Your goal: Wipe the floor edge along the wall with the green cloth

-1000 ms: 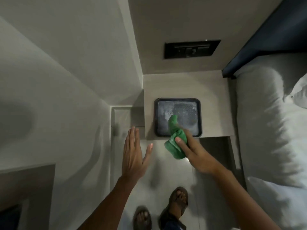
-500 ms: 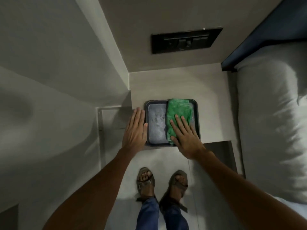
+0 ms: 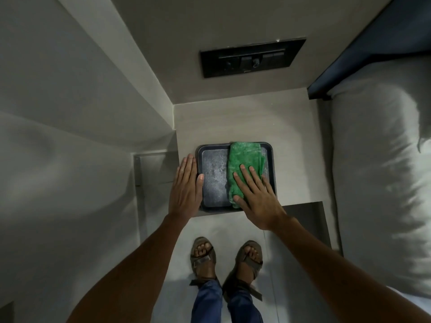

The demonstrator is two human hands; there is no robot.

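Note:
The green cloth (image 3: 245, 164) lies spread over the right half of a dark tray (image 3: 213, 176) on a pale bedside shelf (image 3: 238, 120). My right hand (image 3: 256, 197) rests flat on the cloth's near part, fingers extended and pressing it down. My left hand (image 3: 186, 187) lies flat against the tray's left rim, fingers together, thumb on the rim. The floor edge along the wall (image 3: 141, 206) runs down the left side, below the shelf.
A black switch panel (image 3: 251, 58) is on the wall above the shelf. A bed with white bedding (image 3: 377, 173) fills the right side. My sandalled feet (image 3: 226, 259) stand on the grey floor in the narrow gap between the wall and the bed.
My right hand carried the bunched cloth up onto the tray and laid it flat. My left hand moved from mid-air to the tray's left rim. Little has shifted in the last half second.

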